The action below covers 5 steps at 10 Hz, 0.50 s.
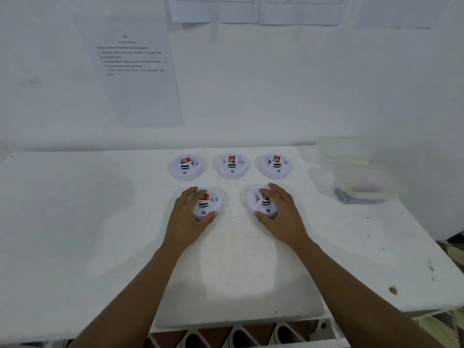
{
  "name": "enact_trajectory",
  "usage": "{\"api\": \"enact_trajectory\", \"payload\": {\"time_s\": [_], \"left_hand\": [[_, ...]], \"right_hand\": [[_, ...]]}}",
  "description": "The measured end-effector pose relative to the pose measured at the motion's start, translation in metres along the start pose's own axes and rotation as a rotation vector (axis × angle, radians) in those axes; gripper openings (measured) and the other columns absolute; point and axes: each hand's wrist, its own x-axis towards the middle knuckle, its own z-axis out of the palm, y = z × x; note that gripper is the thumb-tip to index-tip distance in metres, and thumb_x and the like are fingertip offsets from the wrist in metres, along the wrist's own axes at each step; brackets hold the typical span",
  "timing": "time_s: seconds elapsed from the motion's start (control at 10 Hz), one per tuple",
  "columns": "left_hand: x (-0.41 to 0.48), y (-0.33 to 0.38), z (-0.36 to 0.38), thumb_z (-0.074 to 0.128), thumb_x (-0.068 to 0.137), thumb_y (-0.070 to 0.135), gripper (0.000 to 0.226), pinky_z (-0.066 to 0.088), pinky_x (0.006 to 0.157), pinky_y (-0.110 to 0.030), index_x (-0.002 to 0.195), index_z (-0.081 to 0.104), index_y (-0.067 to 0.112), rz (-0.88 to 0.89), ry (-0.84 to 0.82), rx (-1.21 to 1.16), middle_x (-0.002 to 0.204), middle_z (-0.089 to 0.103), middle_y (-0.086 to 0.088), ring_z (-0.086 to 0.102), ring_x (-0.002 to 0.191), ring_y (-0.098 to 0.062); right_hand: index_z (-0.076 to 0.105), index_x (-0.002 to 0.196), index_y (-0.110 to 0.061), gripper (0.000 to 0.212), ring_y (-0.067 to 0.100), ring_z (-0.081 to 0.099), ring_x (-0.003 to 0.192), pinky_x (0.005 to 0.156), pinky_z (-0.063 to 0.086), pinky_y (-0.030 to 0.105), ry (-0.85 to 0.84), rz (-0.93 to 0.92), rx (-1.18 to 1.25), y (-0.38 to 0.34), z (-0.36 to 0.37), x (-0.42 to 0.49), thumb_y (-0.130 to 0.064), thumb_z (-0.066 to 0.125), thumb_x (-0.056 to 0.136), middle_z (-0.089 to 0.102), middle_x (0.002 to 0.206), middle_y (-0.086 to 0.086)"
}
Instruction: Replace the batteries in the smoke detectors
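Note:
Several white round smoke detectors with red labels lie on the white table (100,222). Three stand in a back row: the left one (186,167), the middle one (232,165) and the right one (275,165). Two lie in front. My left hand (187,217) grips the front left detector (209,205), fingers curled over its left side and thumb at its near rim. My right hand (281,214) grips the front right detector (262,202) in the same way, from its right side. Both detectors rest on the table.
A stack of clear plastic containers (351,167) stands at the back right, with grey objects (351,198) inside the lowest one. Printed sheets (140,79) hang on the white wall behind. The table's front edge runs just above patterned floor (238,335).

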Motion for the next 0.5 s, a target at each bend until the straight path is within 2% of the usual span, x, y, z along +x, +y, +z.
{"api": "enact_trajectory", "payload": {"time_s": [0.1, 0.2, 0.3, 0.4, 0.5], "left_hand": [[-0.002, 0.001, 0.001, 0.078, 0.077, 0.038, 0.066, 0.031, 0.104, -0.024, 0.136, 0.052, 0.024, -0.001, 0.002, 0.014, 0.146, 0.043, 0.002, 0.04, 0.133, -0.016], [0.001, 0.001, -0.001, 0.077, 0.078, 0.04, 0.067, 0.033, 0.105, -0.027, 0.137, 0.05, 0.025, -0.012, 0.013, 0.038, 0.147, 0.042, 0.002, 0.041, 0.133, -0.018], [-0.005, 0.004, 0.0, 0.076, 0.079, 0.041, 0.067, 0.034, 0.105, -0.029, 0.138, 0.048, 0.026, 0.003, 0.001, 0.053, 0.149, 0.039, 0.001, 0.04, 0.134, -0.019], [0.0, 0.007, -0.003, 0.077, 0.077, 0.041, 0.073, 0.03, 0.104, -0.026, 0.141, 0.044, 0.024, 0.011, 0.011, 0.047, 0.152, 0.034, -0.001, 0.036, 0.136, -0.02], [-0.021, 0.013, -0.006, 0.077, 0.077, 0.04, 0.079, 0.026, 0.109, -0.031, 0.144, 0.04, 0.02, -0.006, 0.044, 0.028, 0.155, 0.027, -0.006, 0.025, 0.142, -0.024]], "right_hand": [[0.048, 0.14, -0.03, 0.065, 0.017, 0.036, 0.139, 0.108, 0.038, 0.035, -0.014, 0.027, -0.004, 0.002, 0.001, 0.0, -0.038, 0.076, 0.082, 0.033, 0.155, -0.005], [0.048, 0.139, -0.03, 0.065, 0.019, 0.038, 0.138, 0.108, 0.04, 0.039, -0.013, 0.033, -0.007, 0.001, 0.0, 0.003, -0.039, 0.076, 0.081, 0.034, 0.155, -0.004], [0.048, 0.14, -0.03, 0.065, 0.019, 0.04, 0.136, 0.107, 0.041, 0.038, -0.036, 0.012, -0.015, 0.002, 0.0, 0.0, -0.041, 0.075, 0.081, 0.032, 0.155, -0.004], [0.048, 0.139, -0.031, 0.064, 0.013, 0.036, 0.135, 0.102, 0.036, 0.028, -0.001, 0.02, 0.041, -0.005, -0.005, 0.003, -0.04, 0.074, 0.082, 0.03, 0.155, -0.006], [0.049, 0.137, -0.032, 0.06, 0.011, 0.031, 0.14, 0.105, 0.03, 0.026, 0.056, 0.05, 0.107, -0.006, -0.007, -0.016, -0.035, 0.074, 0.083, 0.03, 0.155, -0.008]]}}
